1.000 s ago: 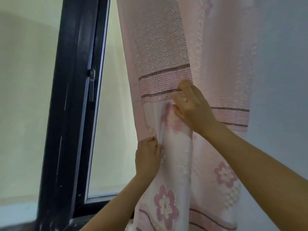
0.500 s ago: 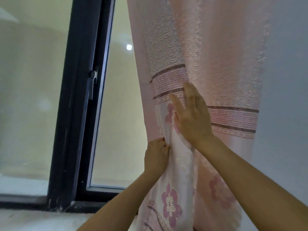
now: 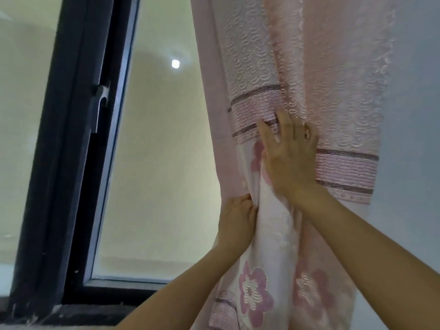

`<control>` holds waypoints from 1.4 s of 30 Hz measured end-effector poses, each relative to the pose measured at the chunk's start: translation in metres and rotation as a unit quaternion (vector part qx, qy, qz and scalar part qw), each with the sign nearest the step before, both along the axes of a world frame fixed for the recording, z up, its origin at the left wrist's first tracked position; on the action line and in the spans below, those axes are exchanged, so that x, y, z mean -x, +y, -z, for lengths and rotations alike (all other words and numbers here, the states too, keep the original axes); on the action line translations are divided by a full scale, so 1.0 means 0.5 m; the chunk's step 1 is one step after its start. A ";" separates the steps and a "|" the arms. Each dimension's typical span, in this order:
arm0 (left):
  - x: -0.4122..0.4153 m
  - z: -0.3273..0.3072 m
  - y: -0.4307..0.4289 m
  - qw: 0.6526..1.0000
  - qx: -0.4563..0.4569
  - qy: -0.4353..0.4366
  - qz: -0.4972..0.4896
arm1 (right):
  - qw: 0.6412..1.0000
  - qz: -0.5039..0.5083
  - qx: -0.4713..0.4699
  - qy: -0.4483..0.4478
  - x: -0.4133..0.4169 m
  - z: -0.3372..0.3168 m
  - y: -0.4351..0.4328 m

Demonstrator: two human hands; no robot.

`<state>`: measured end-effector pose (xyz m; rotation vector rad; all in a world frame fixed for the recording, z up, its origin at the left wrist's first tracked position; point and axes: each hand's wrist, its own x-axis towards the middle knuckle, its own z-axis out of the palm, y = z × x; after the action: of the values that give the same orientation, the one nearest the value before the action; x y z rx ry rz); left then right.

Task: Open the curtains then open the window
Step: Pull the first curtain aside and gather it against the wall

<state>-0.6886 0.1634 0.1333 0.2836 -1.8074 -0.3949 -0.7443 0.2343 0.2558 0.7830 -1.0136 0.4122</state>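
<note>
A pink curtain (image 3: 309,79) with embossed swirls, striped bands and purple flowers hangs bunched at the right, against the wall. My left hand (image 3: 235,222) pinches the curtain's left edge at about mid height. My right hand (image 3: 288,158) lies flat on the gathered folds just above, fingers spread and pressing the cloth. The window (image 3: 152,163) with its dark frame is uncovered to the left. Its latch handle (image 3: 101,101) sits on the middle upright. The sash looks shut.
A plain grey wall (image 3: 414,115) stands right of the curtain. The dark sill (image 3: 90,313) runs along the bottom. A round light (image 3: 175,63) reflects in the frosted pane. A second pane (image 3: 21,139) lies left of the upright.
The curtain has been pushed further right, baring more glass. My right hand went from gripping the folds to lying flat with fingers spread. The view shifted right and down a little.
</note>
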 end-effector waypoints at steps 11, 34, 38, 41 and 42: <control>0.191 0.006 0.077 0.999 -0.008 -0.025 0.019 | 0.998 0.063 0.003 0.002 0.221 0.012 0.095; 0.110 -0.154 0.275 0.979 -0.187 0.083 0.023 | 0.976 -0.199 -0.014 -0.084 0.292 -0.043 0.260; 0.137 -0.168 0.281 0.972 -0.200 0.121 0.000 | 0.880 -0.356 -0.068 -0.308 0.327 -0.076 0.298; 0.151 -0.166 0.267 0.964 -0.207 0.166 -0.016 | 0.804 -0.408 -0.106 -0.420 0.359 -0.071 0.308; 0.160 -0.164 0.268 0.964 -0.199 0.171 -0.037 | 0.800 -0.399 -0.105 -0.435 0.371 -0.067 0.313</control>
<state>-0.7688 0.2972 0.2155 0.5266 -1.3648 -0.7110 -0.9297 0.3906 0.2891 1.2611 -1.5635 1.5169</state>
